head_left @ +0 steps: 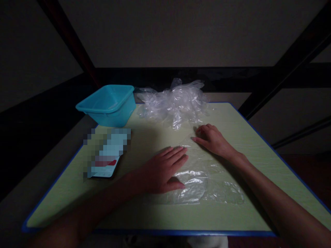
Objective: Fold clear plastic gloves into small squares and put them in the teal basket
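Observation:
A thin, clear plastic sheet, probably a disposable glove (pixel 192 184), lies spread and slightly wrinkled on the table in front of me. My left hand (pixel 165 168) rests flat on its left part, palm down, with fingers stretched out and the thumb apart. Near the far edge of the film is my right hand (pixel 210 139). Its fingers are bent, and a gap shows between them and the thumb. Beyond both hands sits a crumpled heap of clear plastic gloves (pixel 178 101), with finger shapes sticking out.
A turquoise plastic basin (pixel 112 112) stands at the table's back left corner. Nearer me on the left lies a phone (pixel 107 170) with its screen lit, partly blurred out. The pale yellow-green table (pixel 245 137) has a blue edge. Dark beams and a wall rise behind it.

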`<act>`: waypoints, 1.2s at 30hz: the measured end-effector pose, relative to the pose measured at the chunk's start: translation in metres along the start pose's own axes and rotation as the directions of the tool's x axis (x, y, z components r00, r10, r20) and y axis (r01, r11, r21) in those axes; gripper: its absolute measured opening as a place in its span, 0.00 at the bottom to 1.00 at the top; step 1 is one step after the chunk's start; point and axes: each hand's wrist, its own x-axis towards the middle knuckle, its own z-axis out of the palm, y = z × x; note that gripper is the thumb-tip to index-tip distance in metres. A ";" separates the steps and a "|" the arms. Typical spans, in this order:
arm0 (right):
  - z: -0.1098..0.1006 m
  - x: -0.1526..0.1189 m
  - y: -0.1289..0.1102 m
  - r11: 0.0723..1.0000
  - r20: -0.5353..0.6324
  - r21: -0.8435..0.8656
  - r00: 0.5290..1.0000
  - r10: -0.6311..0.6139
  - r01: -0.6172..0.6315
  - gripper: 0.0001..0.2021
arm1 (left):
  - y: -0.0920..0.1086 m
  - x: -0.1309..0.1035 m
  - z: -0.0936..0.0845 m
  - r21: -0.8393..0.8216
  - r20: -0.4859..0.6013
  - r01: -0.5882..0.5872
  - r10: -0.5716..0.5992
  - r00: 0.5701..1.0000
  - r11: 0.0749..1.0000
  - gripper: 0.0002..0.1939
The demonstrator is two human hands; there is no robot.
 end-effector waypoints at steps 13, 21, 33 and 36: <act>0.004 0.008 -0.010 0.890 -0.043 0.456 0.998 0.049 -0.024 0.07 | -0.005 -0.002 0.001 0.022 -0.108 0.014 -0.011 0.994 1.000 0.29; -0.017 -0.004 -0.018 0.768 -0.052 0.627 0.991 -0.126 0.131 0.07 | -0.009 -0.001 0.004 0.039 -0.154 0.041 -0.035 0.987 0.998 0.25; -0.040 -0.014 -0.010 0.840 0.180 0.490 0.916 -0.359 0.233 0.12 | -0.007 0.002 -0.002 -0.014 -0.226 0.177 -0.176 0.958 0.984 0.16; -0.034 -0.013 -0.014 0.834 0.153 0.401 0.870 -0.469 0.379 0.13 | -0.010 0.002 0.004 0.016 -0.231 0.148 -0.141 0.963 0.989 0.21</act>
